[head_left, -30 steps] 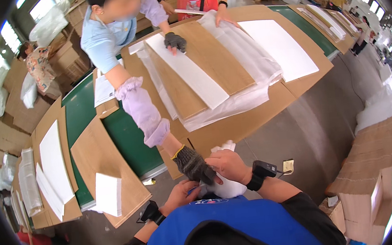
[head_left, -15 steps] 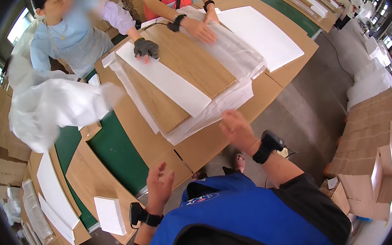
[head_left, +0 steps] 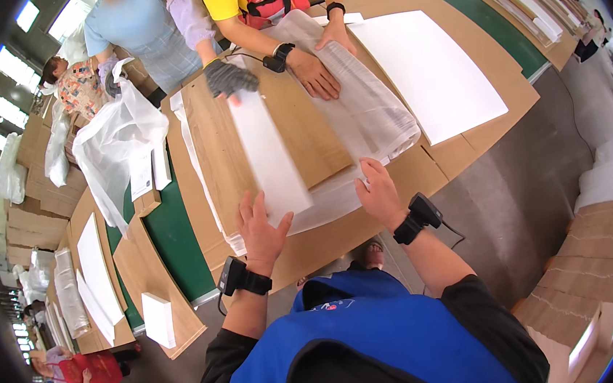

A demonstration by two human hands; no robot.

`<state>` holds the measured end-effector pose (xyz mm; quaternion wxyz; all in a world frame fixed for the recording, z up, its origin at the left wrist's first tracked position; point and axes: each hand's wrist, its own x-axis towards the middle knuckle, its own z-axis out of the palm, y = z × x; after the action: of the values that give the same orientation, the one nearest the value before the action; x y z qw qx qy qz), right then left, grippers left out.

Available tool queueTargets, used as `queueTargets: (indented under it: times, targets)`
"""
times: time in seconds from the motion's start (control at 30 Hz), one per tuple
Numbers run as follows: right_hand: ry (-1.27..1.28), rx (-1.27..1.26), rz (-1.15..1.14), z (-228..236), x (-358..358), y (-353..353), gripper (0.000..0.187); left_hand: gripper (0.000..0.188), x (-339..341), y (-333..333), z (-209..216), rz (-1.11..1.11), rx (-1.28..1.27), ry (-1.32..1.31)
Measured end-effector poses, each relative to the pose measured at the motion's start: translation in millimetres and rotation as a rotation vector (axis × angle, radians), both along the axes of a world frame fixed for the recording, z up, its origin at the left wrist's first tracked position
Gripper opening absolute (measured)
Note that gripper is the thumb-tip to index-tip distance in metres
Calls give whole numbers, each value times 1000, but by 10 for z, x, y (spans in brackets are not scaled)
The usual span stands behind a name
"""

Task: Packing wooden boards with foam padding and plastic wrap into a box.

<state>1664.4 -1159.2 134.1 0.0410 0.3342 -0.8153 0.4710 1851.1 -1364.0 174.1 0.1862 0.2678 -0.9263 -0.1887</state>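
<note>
My left hand, fingers spread, is at the near edge of a stack of wood-grain boards, by the near end of a white strip that is blurred by motion. My right hand has its fingers apart near the front corner of the boards, next to translucent foam wrap; whether it touches the wrap I cannot tell. Across the table, a co-worker's grey-gloved hand is on the far end of the strip. Another co-worker's bare hand presses on the wrap.
Cardboard covers the green table. A white sheet lies to the right. At left are a loose plastic sheet, a wood-grain board and a white block. Stacked cartons stand at right.
My left hand has moved forward to the boards, and my right hand stays near their front corner. The white strip has shifted and turned. The plastic sheet at left has been drawn back from the table.
</note>
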Motion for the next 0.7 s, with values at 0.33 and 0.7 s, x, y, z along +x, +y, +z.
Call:
queueTargets:
  times: [0.33, 0.7]
  targets:
    - [247, 61, -96, 156, -352, 100, 31, 77, -213, -116, -78, -80, 11, -148]
    - [240, 347, 58, 341, 330, -713, 49, 67, -755, -185, -143, -300, 34, -161]
